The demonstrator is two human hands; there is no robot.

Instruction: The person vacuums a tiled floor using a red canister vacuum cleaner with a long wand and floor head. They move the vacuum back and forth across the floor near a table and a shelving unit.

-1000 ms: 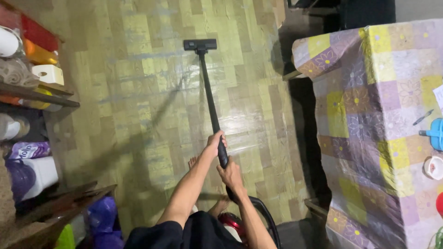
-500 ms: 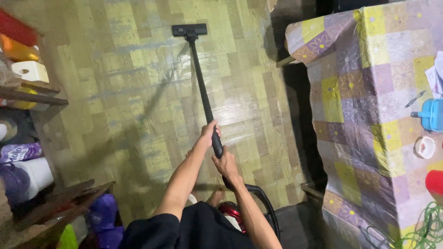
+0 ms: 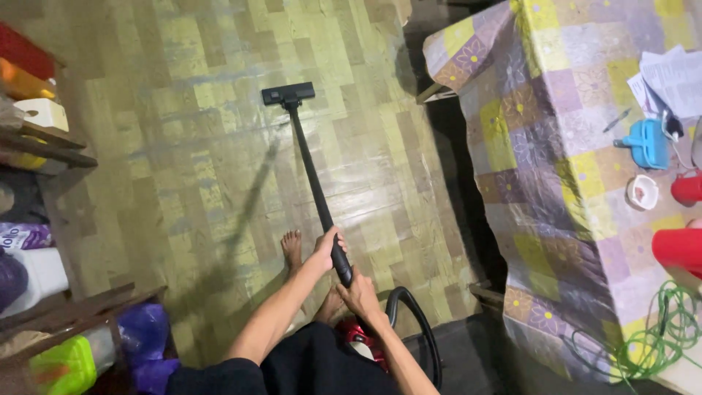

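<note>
I hold a black vacuum wand [image 3: 311, 172] with both hands. My left hand [image 3: 326, 249] grips the wand higher up, and my right hand [image 3: 360, 294] grips the handle just below it. The wand runs away from me to a flat black floor head [image 3: 288, 93] resting on the yellow-green patterned floor [image 3: 205, 146]. A black hose [image 3: 417, 322] loops from the handle down to a red vacuum body [image 3: 358, 336] near my legs. My bare foot [image 3: 292, 247] stands left of the wand.
A table under a patchwork cloth [image 3: 556, 161] fills the right side, with papers, a blue object [image 3: 647, 143], a small white cup, red containers and a green cord [image 3: 658, 336]. Wooden shelves [image 3: 44, 146] with boxes and bags line the left.
The camera view has tilted right and down, so more of the tabletop shows. The floor head sits a little nearer to me than before. Both hands keep their grip.
</note>
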